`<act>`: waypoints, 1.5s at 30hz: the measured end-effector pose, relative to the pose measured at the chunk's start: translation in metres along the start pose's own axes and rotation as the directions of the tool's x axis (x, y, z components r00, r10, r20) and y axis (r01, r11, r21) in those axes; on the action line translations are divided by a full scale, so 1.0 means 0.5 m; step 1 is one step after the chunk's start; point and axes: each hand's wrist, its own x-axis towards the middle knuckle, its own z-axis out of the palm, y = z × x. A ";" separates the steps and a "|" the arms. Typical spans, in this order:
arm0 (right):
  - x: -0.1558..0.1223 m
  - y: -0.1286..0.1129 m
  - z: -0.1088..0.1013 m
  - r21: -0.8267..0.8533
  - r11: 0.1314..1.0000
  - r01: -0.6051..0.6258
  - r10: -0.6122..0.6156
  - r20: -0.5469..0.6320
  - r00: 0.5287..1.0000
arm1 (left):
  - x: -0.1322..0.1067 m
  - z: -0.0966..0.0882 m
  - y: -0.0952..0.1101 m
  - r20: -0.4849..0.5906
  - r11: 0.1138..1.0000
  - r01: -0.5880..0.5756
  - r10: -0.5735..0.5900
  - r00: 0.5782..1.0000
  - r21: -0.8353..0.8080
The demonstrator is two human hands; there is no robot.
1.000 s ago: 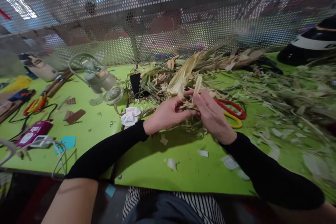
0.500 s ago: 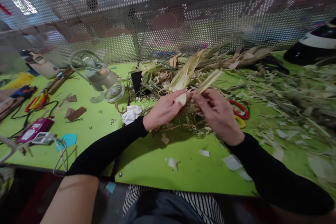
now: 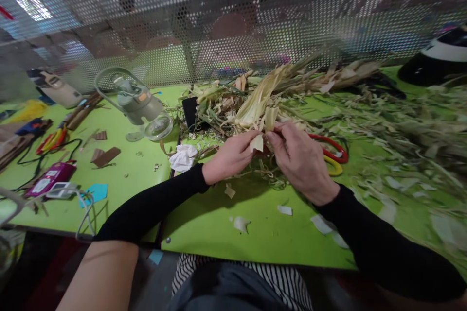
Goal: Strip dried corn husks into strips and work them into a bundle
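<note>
Both hands meet over the green table, fingers pinched round pale corn husk strips. My left hand (image 3: 233, 155) is closed on a husk piece (image 3: 257, 144) whose cream end sticks out past the thumb. Thumb and forefinger of my right hand (image 3: 299, 158) grip a strip of corn husk (image 3: 270, 119) that stands up from the fingers. Whether the two pieces are joined is hidden between the hands. Just behind lies a bundle of yellowish husks (image 3: 255, 102) on a heap of scraps. Beside my right hand rest scissors with red and yellow handles (image 3: 337, 153).
Shredded husk (image 3: 412, 126) covers the right side. To the left stand a clear-lidded grey-green bottle (image 3: 136, 102), a crumpled tissue (image 3: 183, 157), a purple device (image 3: 51, 179) with cables and a second pair of scissors (image 3: 53, 141). A perforated metal screen (image 3: 146, 24) borders the back.
My right hand has turned and shifted slightly; its husk strip, slanting right before, now points upward. The husk end at my left thumb has opened out and hangs lower.
</note>
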 end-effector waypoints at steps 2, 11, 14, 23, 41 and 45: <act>-0.002 -0.004 0.006 0.072 0.995 -0.063 0.065 -0.022 0.998 | -0.004 0.014 0.003 -0.009 0.983 0.059 -0.062 0.998 -0.174; 0.007 -0.042 0.000 0.686 0.653 -0.321 0.439 0.002 0.899 | -0.021 0.029 0.030 -0.105 0.906 0.049 -0.102 0.989 -0.419; 0.009 -0.048 0.002 0.791 0.488 -0.369 0.521 0.075 0.850 | -0.022 0.031 0.031 -0.127 0.875 -0.004 -0.065 0.990 -0.484; 0.021 -0.052 -0.002 0.865 0.178 -0.470 0.626 0.269 0.732 | -0.018 0.015 0.050 0.074 0.714 0.218 -0.228 0.971 -0.665; 0.022 -0.022 -0.016 0.626 0.560 -0.542 0.430 0.339 0.837 | -0.002 0.004 0.025 -0.030 0.975 0.087 -0.095 0.995 -0.206; 0.021 -0.020 -0.008 0.668 0.459 -0.585 0.464 0.381 0.800 | -0.006 0.000 0.019 -0.023 0.997 0.013 -0.012 1.000 0.075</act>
